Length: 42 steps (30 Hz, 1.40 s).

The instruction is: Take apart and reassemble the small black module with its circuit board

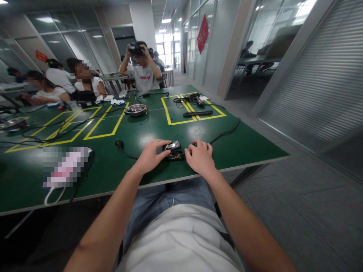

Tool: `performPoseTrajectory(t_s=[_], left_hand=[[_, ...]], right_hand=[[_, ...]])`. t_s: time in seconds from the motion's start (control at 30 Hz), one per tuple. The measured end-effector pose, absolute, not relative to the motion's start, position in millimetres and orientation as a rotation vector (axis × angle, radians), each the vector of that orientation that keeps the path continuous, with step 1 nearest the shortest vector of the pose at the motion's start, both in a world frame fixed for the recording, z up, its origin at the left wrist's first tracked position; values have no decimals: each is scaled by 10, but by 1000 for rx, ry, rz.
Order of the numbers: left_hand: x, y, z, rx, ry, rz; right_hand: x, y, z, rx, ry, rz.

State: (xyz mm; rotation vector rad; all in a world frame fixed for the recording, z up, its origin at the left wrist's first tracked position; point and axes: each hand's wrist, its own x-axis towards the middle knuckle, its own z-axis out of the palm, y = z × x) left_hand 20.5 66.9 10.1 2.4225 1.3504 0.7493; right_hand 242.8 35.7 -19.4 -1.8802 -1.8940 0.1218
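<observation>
Close to the table's front edge lies a small black device (175,155) with its inside showing, including small coloured parts. A black and silver piece (173,145) rests at its upper side. My left hand (153,154) has its thumb and fingers around the left side of the device and this piece. Just right of the device, my right hand (200,155) is curled down over something dark, mostly hidden under the fingers. A black cable (226,132) runs from near my right hand to the upper right. Left of my left hand lies a black plug (119,144) on a cable.
The green table (141,132) bears yellow tape outlines. Farther back stand a metal bowl (136,110), a black bar (197,113) and a tangle of cables (187,99). A blurred pink item (68,166) lies at the left. Several people sit beyond; one person (144,71) holds a headset.
</observation>
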Motion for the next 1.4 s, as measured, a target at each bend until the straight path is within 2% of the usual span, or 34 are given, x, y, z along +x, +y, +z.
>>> performPoseTrajectory(t_s=[0.17, 0.4, 0.57, 0.8, 1.03, 1.13, 1.3, 1.4], left_hand=[[199, 611, 85, 2557, 1151, 584], [192, 647, 25, 2547, 1171, 631], [187, 630, -62, 2319, 1172, 766], [179, 679, -181, 2016, 1549, 1131], [229, 668, -152, 2289, 1597, 948], [273, 557, -102, 2381, 1783, 916], [332, 424, -65, 2491, 1975, 569], [321, 430, -63, 2504, 1958, 574]], right_hand=[[2425, 368, -185, -1890, -1887, 122], [2415, 373, -174, -1908, -1885, 124], [2425, 384, -195, -1893, -1884, 103], [2432, 385, -198, -1900, -1884, 115], [2421, 389, -178, -1894, -1887, 148], [2412, 388, -200, -1878, -1878, 128], [2408, 395, -271, -1841, -1861, 68], [2416, 399, -287, -1821, -1852, 54]])
